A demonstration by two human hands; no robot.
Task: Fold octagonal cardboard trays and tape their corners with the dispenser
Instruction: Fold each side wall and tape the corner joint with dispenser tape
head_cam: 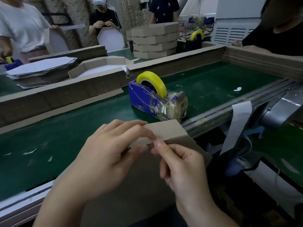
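Note:
I hold a brown cardboard tray point(165, 130) at the near edge of the green belt, its underside toward me. My left hand point(105, 153) curls over a folded-up side flap, fingers on the outside. My right hand point(178, 163) pinches the corner where two flaps meet, thumb and forefinger tips together on it. Just beyond the tray stands a blue tape dispenser point(147, 99) with a yellow tape roll point(152, 82), its front covered in tape scraps. Whether a tape strip lies on the corner I cannot tell.
Flat blanks point(41, 69) and a folded tray point(100, 68) lie behind a cardboard wall point(62, 94) at left. A stack of finished trays point(154, 41) and a second dispenser point(195, 38) stand farther back. Other people work around the belt. A white earbud point(237, 89) lies at right.

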